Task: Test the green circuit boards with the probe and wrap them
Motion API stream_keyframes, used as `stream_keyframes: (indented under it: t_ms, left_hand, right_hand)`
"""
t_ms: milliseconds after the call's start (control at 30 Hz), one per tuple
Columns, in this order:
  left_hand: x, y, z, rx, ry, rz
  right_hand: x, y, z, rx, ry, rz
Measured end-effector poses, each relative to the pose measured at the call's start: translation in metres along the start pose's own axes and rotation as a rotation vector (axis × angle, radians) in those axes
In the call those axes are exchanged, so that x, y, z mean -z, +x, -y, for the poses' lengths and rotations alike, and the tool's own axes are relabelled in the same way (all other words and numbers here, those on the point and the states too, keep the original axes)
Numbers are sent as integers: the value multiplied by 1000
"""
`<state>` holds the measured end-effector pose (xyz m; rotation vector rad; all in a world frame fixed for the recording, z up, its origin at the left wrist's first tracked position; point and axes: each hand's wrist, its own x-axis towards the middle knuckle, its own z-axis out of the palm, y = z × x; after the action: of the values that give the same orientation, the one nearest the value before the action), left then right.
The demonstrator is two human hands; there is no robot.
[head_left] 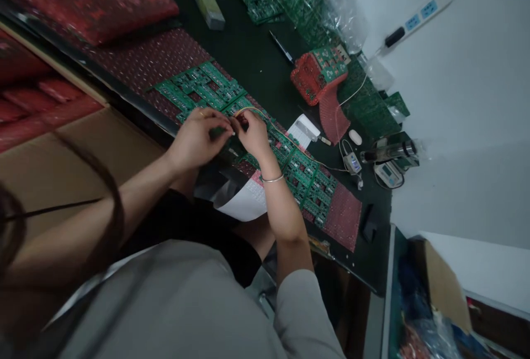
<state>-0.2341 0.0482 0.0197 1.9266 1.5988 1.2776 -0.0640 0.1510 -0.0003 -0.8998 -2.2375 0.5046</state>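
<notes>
Above the near edge of the bench, my left hand is closed in a pinch, thumb against fingertips. What sits between those fingertips is too small to make out. Right beside it, almost touching, my right hand has its fingers curled round the end of a thin yellowish cable. That cable runs from the fingers across the boards to a small white meter-like box. Under and around both hands lie green circuit boards, set in a row on red bubble wrap.
A red-wrapped stack stands at the far left. Behind the boards are a pen, a red basket with boards, a paper slip and a metallic flask. An open carton stands below the bench edge.
</notes>
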Motion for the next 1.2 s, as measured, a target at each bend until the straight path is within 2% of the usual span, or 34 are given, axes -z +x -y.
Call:
stream_keyframes:
  t_ms: [133,233,433,600,800,967,1200]
  left_hand:
    - [-3,41,28,85,52,7]
    - [-16,56,31,162,128,32]
    - [-41,62,14,314,247,-40]
    - [-48,63,9,341,265,-97]
    - [-49,62,3,324,339,-106]
    - [-40,58,0,303,376,-8]
    - [-22,42,14,58,382,166]
  right_hand:
    - [14,1,-4,-99,67,-210]
    - [23,0,-13,-232,97,-327]
    - [22,-3,-19,-365,98,-312]
    - [20,-3,-17,-372,90,-304]
    - [19,-3,-19,-361,108,-307]
    - [20,-4,-17,-376,130,-319]
    - [21,-5,-16,-371,115,-313]
